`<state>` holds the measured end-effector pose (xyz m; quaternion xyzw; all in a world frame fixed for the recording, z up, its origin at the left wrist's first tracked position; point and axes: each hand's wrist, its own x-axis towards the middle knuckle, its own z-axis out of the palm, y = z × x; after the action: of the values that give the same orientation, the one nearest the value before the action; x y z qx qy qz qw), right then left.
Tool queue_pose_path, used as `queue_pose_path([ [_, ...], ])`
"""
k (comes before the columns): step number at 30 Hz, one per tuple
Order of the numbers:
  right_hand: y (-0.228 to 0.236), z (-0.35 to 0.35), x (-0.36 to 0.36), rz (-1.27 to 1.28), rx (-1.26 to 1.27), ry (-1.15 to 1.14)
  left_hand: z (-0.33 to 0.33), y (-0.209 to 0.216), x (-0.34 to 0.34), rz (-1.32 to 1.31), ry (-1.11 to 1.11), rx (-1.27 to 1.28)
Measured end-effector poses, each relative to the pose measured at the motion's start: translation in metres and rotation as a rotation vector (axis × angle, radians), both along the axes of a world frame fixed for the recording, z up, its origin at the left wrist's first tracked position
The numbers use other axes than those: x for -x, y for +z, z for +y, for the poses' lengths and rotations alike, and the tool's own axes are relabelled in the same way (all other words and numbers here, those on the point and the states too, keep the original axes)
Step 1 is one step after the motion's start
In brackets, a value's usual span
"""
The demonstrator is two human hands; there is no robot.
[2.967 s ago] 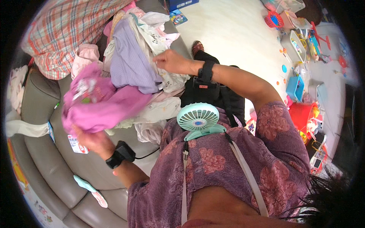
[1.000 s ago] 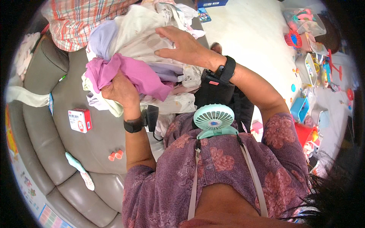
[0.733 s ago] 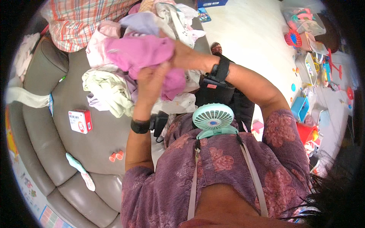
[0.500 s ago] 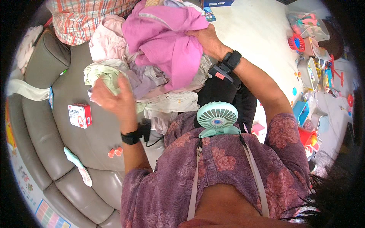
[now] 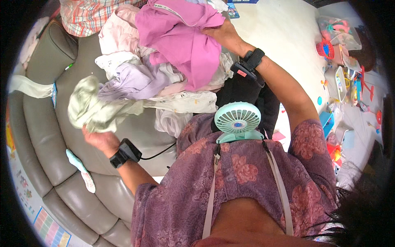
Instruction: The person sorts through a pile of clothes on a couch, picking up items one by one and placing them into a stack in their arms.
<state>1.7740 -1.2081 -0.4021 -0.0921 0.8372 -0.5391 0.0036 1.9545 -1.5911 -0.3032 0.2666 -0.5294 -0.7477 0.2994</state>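
My left hand (image 5: pixel 101 141) is closed on the lower edge of a pale green garment (image 5: pixel 92 109), which hangs bunched and slightly blurred over the sofa. My right hand (image 5: pixel 225 36) grips the right side of a magenta garment (image 5: pixel 185 49) with a pale zip-like strip near its top; the fingertips are partly hidden by the cloth. Under and beside it lies a heap of clothes: a light pink piece (image 5: pixel 119 35), a lavender piece (image 5: pixel 133 80) and a white printed piece (image 5: pixel 185 101).
A grey leather sofa (image 5: pixel 53 140) curves along the left, with a pale sock (image 5: pixel 81 171) on it. Plaid cloth (image 5: pixel 88 18) lies at the far left. A mint fan (image 5: pixel 238 119) hangs on my chest. Toys and bins (image 5: pixel 337 84) stand on the right.
My left hand has taken the pale green garment off the heap and drawn it left and nearer. It now covers the red-and-white box. My right hand keeps hold of the magenta garment.
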Motion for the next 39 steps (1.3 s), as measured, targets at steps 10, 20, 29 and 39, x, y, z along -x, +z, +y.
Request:
queue_pose_path([
  [10,0.009,-0.002,-0.004,0.031,-0.047,-0.067,-0.03,-0.064,-0.063,-0.244,0.03,0.435],
  [20,0.051,0.0,-0.022,-0.117,-0.142,-0.066,0.056,-0.049,0.018,-0.751,-0.154,0.446],
  [29,0.091,-0.011,-0.042,0.034,-0.092,-0.269,0.06,-0.098,0.056,-0.334,-0.019,0.32],
  [39,0.095,-0.008,-0.052,0.631,-0.31,-0.222,0.071,-0.033,0.017,0.18,0.192,0.506],
])
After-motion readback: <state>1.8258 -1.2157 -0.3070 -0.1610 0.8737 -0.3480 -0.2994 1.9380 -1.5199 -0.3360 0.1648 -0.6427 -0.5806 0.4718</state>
